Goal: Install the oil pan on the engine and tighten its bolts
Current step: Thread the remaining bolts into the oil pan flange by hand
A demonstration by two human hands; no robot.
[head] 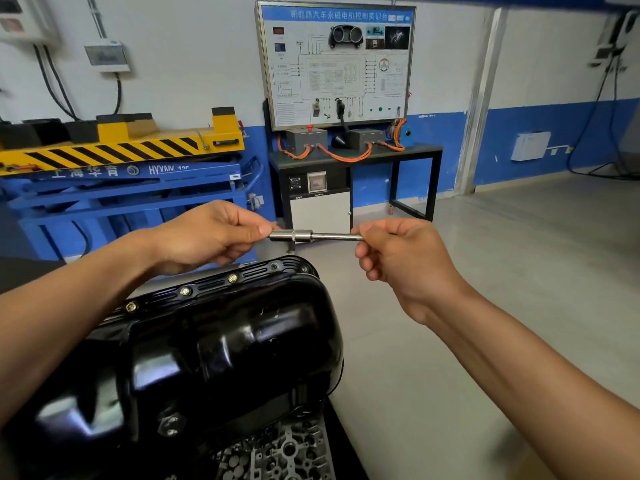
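Head view: our left hand (207, 237) pinches the socket (294, 235) and our right hand (405, 261) pinches the extension bar (336, 236), held end to end in the air beyond the oil pan's (242, 341) far edge. The pan sits on the engine (287, 448), with bolts (233, 278) along its left flange edge. If the socket seats only partway, we judge it could drop off or round a bolt head.

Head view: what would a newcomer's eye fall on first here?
The left hand and right hand meet at centre, each pinching one end of a metal socket extension held level. Below it sits the glossy black oil pan, bolts along its far flange; a training board stands behind.
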